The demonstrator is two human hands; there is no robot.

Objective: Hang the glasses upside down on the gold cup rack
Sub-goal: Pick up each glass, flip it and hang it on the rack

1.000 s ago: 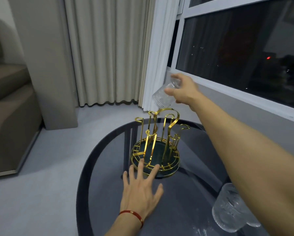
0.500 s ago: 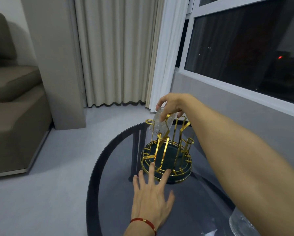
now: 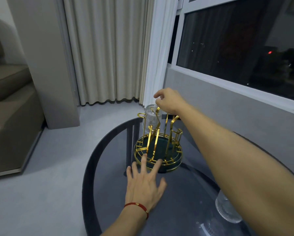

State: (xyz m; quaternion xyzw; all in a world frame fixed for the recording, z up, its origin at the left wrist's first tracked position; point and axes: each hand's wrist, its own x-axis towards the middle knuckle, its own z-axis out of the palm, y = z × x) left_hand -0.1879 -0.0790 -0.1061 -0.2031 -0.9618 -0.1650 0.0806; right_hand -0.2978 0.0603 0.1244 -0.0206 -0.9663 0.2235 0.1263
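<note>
The gold cup rack (image 3: 158,147), with a dark round base and several upright gold prongs, stands on the far part of the dark glass table (image 3: 108,193). A clear ribbed glass (image 3: 150,118) hangs upside down over a prong at the rack's far left. My right hand (image 3: 168,101) hovers just above and to the right of that glass, fingers loosely curled, holding nothing. My left hand (image 3: 145,183) lies flat on the table with fingers spread, fingertips touching the rack's near rim. Another clear glass (image 3: 228,210) stands on the table at the right, partly hidden behind my right forearm.
A grey wall with a window sill (image 3: 245,87) runs close behind the table on the right. Cream curtains (image 3: 108,57) hang behind. A brown sofa (image 3: 10,116) stands at the left across grey floor.
My right hand lowered the glass onto a rack prong, let go of it and lifted slightly away. My left hand stayed at the rack's base.
</note>
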